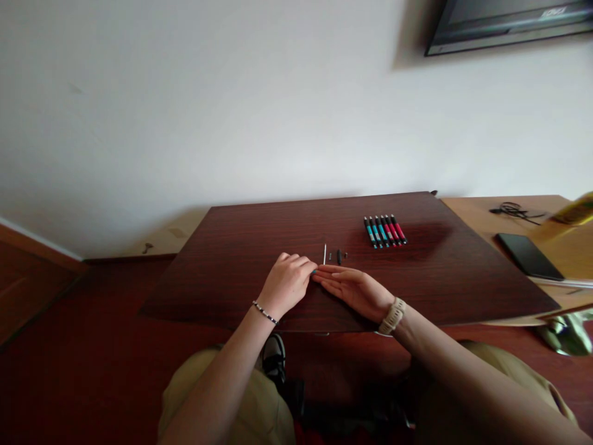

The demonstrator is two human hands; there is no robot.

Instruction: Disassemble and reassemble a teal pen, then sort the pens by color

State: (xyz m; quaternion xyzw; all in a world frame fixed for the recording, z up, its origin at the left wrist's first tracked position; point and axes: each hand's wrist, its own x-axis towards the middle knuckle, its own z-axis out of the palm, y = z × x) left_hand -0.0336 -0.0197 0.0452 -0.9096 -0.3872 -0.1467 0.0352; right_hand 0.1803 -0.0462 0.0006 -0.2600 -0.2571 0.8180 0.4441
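Note:
My left hand (288, 281) is closed, and a bit of a blue pen barrel (314, 272) pokes out at its fingertips. Palm turned partly up, my right hand (354, 289) has its fingers stretched out, their tips meeting the blue piece. Most of that piece is hidden by the fingers. Just beyond the hands lie loose pen parts: a thin white ink refill (325, 254), a small spring (330, 256), a black rubber grip (339, 256) and a tiny tip piece (345, 255). Several blue and red pens (385, 232) rest side by side farther back to the right.
The dark wooden table (259, 228) stands close to the white wall. At its right is a lighter table (467, 210) with a black phone-like device (529, 256), a coiled black cable (512, 210) and a yellow bottle-like object (574, 213). A screen (509, 28) hangs above.

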